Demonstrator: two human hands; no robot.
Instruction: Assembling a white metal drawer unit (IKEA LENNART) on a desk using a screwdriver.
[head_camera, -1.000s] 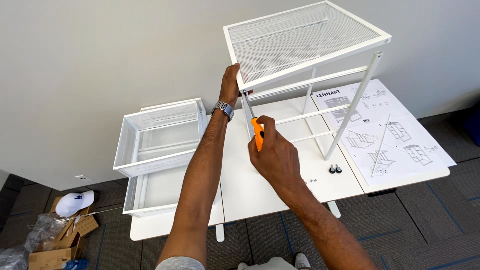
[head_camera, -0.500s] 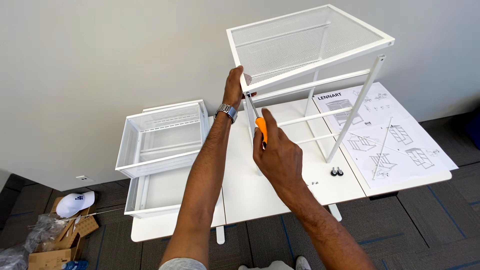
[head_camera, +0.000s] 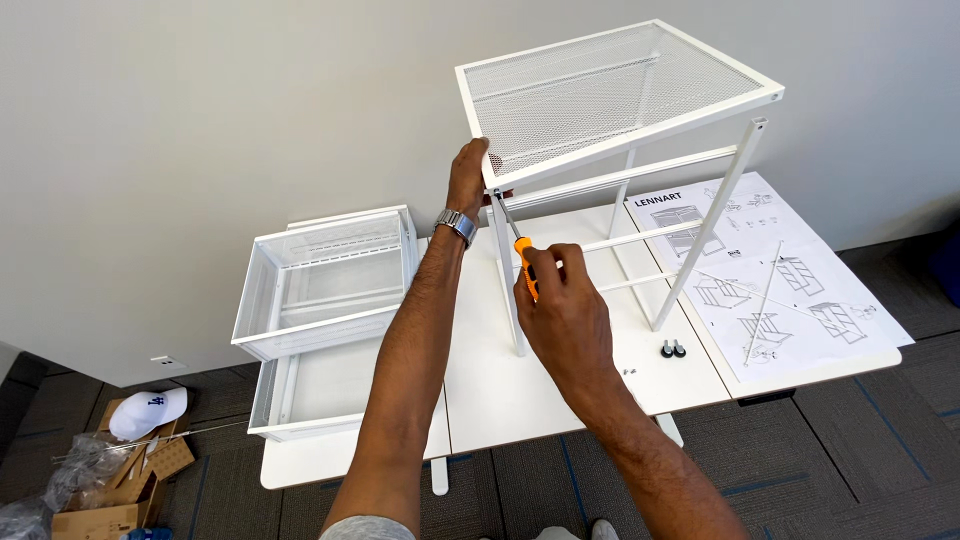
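Head view: left hand (head_camera: 468, 182) clamps the near-left corner of the white metal mesh-topped frame (head_camera: 610, 90), steadying it upright on the white table (head_camera: 500, 390) — toward its back edge. Right hand (head_camera: 560, 310) is wrapped around the orange-handled screwdriver (head_camera: 516, 245), tip angled up into that same corner joint. Two white mesh drawers (head_camera: 325, 280) sit stacked at the table's left edge; paper instruction sheet (head_camera: 780, 280) lies at the right edge — readable alongside.
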